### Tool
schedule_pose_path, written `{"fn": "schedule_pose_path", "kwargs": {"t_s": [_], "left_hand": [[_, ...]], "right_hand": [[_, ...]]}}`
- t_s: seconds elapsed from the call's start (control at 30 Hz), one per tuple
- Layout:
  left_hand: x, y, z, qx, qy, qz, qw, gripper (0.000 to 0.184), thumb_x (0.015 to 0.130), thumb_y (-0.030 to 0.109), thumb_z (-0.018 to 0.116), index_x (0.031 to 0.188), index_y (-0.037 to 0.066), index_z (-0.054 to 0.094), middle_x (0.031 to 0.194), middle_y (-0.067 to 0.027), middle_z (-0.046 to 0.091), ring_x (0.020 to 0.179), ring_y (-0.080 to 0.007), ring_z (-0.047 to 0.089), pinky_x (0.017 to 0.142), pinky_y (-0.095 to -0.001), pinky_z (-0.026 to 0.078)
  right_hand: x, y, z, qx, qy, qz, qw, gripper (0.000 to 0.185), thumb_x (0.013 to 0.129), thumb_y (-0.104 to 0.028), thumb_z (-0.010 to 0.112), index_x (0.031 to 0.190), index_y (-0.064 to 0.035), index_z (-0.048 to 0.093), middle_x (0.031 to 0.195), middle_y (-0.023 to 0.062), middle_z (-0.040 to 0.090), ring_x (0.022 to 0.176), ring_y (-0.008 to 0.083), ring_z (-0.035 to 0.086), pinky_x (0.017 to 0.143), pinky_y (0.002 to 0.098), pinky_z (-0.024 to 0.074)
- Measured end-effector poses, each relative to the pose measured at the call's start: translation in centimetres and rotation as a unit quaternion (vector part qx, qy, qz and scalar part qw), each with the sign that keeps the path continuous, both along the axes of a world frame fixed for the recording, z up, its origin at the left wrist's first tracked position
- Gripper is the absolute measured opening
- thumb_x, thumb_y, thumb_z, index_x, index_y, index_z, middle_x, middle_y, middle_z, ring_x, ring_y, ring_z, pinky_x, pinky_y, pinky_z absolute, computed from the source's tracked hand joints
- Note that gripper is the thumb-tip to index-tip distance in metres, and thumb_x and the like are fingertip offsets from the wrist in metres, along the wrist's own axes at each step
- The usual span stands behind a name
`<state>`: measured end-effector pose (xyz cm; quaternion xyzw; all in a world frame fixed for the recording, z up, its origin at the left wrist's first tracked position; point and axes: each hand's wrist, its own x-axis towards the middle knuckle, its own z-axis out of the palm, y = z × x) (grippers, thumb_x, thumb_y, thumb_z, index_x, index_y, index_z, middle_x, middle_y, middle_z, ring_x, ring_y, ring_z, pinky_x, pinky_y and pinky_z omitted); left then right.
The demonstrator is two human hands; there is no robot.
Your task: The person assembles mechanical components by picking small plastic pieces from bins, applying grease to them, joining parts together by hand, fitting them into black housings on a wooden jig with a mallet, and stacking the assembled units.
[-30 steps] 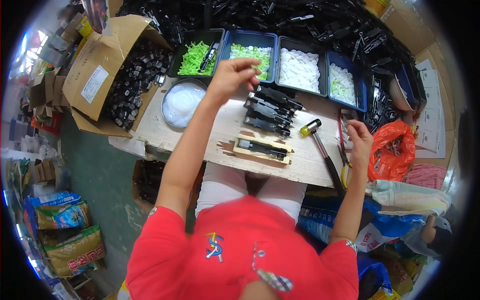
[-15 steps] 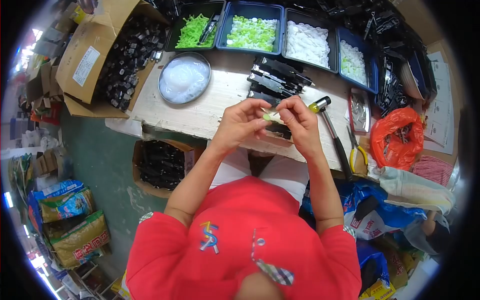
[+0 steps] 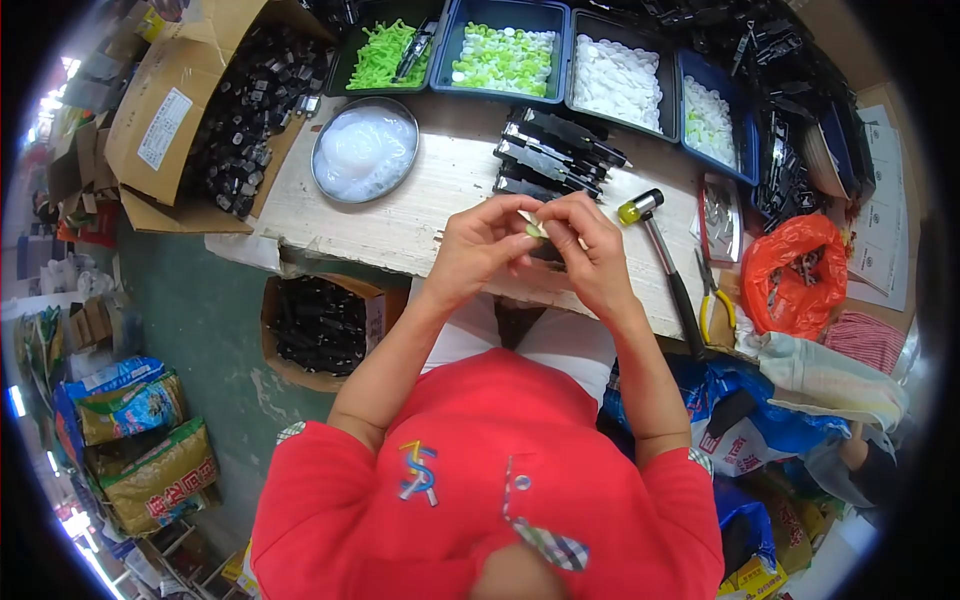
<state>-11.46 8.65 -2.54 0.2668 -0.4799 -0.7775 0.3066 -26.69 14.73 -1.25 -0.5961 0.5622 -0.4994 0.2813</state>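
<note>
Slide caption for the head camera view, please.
Left hand and right hand meet at a small green piece, above a workbench with a hammer.

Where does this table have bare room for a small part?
The tabletop is bare between the round dish and the black parts; a smaller patch lies between the right hand and the hammer. Crowded: far edge (trays) and right end (pliers, orange bag).
</note>
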Motion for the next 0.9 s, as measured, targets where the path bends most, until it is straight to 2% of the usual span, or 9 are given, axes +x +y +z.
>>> {"fn": "schedule_pose_path", "kwargs": {"t_s": [0.03,0.07,0.13,0.37,0.5,0.67,0.77,0.87,0.9], "left_hand": [[0.1,0.1,0.0,-0.002,-0.001,0.018,1.0,0.027,0.081,-0.001,0.061,0.108,-0.001,0.057,0.084,-0.0067,0.061,0.065,-0.01,0.058,0.054,-0.0212,0.049],[0.3,0.2,-0.1,-0.001,-0.002,0.021,1.0,0.027,0.081,-0.001,0.061,0.108,-0.001,0.057,0.084,-0.0067,0.061,0.065,-0.01,0.058,0.054,-0.0212,0.049],[0.6,0.3,-0.5,0.055,0.036,0.042,0.997,0.024,0.082,-0.001,0.06,0.106,-0.002,0.059,0.082,-0.009,0.062,0.064,-0.011,0.059,0.052,-0.0221,0.05],[1.0,0.9,-1.7,0.068,0.064,0.059,0.994,0.022,0.083,0.0,0.059,0.105,-0.004,0.058,0.081,-0.0114,0.062,0.062,-0.0123,0.059,0.05,-0.0234,0.051],[0.8,1.1,-1.7,0.073,0.065,0.064,0.993,0.022,0.083,0.001,0.06,0.104,-0.002,0.06,0.08,-0.0084,0.062,0.061,-0.0106,0.059,0.049,-0.0214,0.05],[0.6,1.2,-1.8,0.076,0.058,0.072,0.993,0.021,0.082,0.004,0.062,0.103,-0.001,0.061,0.078,-0.005,0.062,0.059,-0.008,0.057,0.048,-0.0193,0.049],[0.5,1.2,-1.8,0.054,0.044,0.069,0.995,0.022,0.083,0.004,0.062,0.104,-0.001,0.06,0.079,-0.0043,0.061,0.059,-0.0073,0.057,0.048,-0.0187,0.048],[1.1,0.8,-0.8,0.012,-0.05,0.049,0.997,0.024,0.083,0.003,0.061,0.107,0.0,0.06,0.08,-0.0048,0.059,0.06,-0.0079,0.057,0.047,-0.0188,0.046],[1.4,0.4,-0.6,-0.056,-0.087,0.053,0.993,0.023,0.083,0.003,0.061,0.106,0.001,0.061,0.079,-0.0028,0.057,0.059,-0.0066,0.055,0.047,-0.0183,0.044]], "right_hand": [[0.1,-0.1,0.0,-0.026,-0.002,-0.02,0.999,0.005,0.083,0.0,0.054,0.088,0.0007,0.056,0.082,0.0119,0.054,0.075,0.0256,0.055,0.066,0.0299,0.0439],[0.1,0.0,0.0,-0.025,-0.002,-0.017,1.0,0.005,0.083,0.0,0.054,0.088,0.0007,0.056,0.082,0.0119,0.054,0.075,0.0256,0.055,0.066,0.0299,0.0439],[0.2,0.3,-0.3,-0.031,0.026,-0.035,0.999,0.005,0.083,0.0,0.056,0.088,0.0002,0.057,0.084,0.0083,0.054,0.074,0.0175,0.053,0.065,0.0248,0.0424],[1.5,0.1,-1.3,-0.077,0.073,-0.031,0.994,0.008,0.081,0.002,0.058,0.088,0.0,0.055,0.083,0.0096,0.053,0.073,0.0202,0.053,0.063,0.0268,0.043],[1.9,-0.3,-1.6,-0.11,0.122,-0.034,0.986,0.01,0.079,0.002,0.059,0.087,-0.0013,0.054,0.082,0.0104,0.053,0.075,0.0243,0.053,0.066,0.0303,0.0426],[2.2,-0.3,-1.5,-0.121,0.228,-0.071,0.963,0.009,0.079,-0.003,0.057,0.086,-0.0044,0.053,0.083,0.0098,0.053,0.077,0.0259,0.05,0.07,0.0344,0.0352],[1.9,-0.3,-2.2,-0.119,0.244,-0.079,0.959,0.012,0.075,-0.004,0.059,0.085,-0.0059,0.053,0.083,0.008,0.053,0.078,0.0244,0.049,0.071,0.0354,0.0325],[1.3,0.2,-2.3,-0.091,0.257,-0.082,0.959,0.012,0.074,-0.003,0.059,0.083,-0.007,0.052,0.082,0.0068,0.052,0.078,0.024,0.048,0.072,0.0358,0.0313],[1.2,0.3,-2.3,-0.091,0.256,-0.081,0.959,0.012,0.074,-0.003,0.059,0.083,-0.007,0.052,0.082,0.0068,0.052,0.078,0.024,0.048,0.072,0.0358,0.0313]]}}
